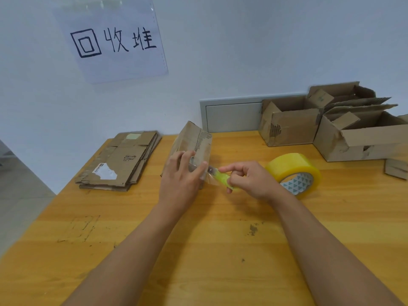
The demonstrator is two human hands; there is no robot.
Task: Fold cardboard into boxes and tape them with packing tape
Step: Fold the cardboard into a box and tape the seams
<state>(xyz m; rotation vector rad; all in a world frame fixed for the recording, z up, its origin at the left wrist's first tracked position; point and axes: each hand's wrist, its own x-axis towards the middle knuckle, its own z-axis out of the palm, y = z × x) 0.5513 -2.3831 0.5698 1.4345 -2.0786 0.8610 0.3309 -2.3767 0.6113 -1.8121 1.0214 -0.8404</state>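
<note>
A small brown cardboard box (194,140) stands on the wooden table (198,250) near its middle. My left hand (181,173) rests on the box's near side with fingers spread over a strip of clear tape. My right hand (249,180) grips a yellow-green utility knife (223,178), and its metal blade points left at the tape beside my left fingertips. A roll of yellow packing tape (295,171) lies just right of my right hand. A clear tape strip runs from the box toward the knife.
A stack of flattened cardboard (121,162) lies at the back left. Several open, worn boxes (331,124) stand at the back right, with a small cardboard piece (396,171) at the right edge. A paper sign (112,40) hangs on the wall.
</note>
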